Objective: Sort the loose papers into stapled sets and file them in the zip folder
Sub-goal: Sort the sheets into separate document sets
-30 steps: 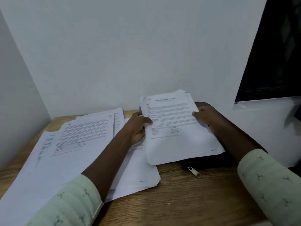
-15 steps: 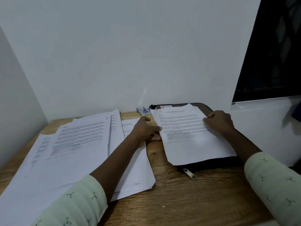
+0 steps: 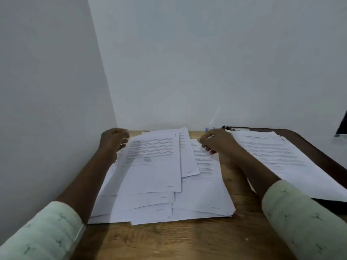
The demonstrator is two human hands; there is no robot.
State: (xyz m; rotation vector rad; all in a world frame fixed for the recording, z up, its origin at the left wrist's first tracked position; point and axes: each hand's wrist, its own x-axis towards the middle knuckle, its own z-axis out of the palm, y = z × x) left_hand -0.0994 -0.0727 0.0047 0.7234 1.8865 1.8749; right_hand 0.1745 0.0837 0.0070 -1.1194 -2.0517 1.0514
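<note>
A spread pile of loose printed papers [image 3: 155,177] lies on the wooden table [image 3: 169,241] in front of me. My left hand [image 3: 112,140] is at the pile's far left corner with its fingers curled by the top sheet's edge; whether it grips the sheet is unclear. My right hand [image 3: 216,141] hovers over the pile's far right side, fingers loosely curled, fingertips at a lower sheet. To the right, a set of papers [image 3: 272,154] rests on the dark zip folder [image 3: 309,147], with no hand on it.
White walls meet in a corner right behind the table. A small blue object [image 3: 207,129] sits at the back edge behind my right hand. Bare wood shows along the near edge and between the pile and the folder.
Both hands let go of the set, which now lies on the zip folder, and moved left to the loose pile. The view has turned left.
</note>
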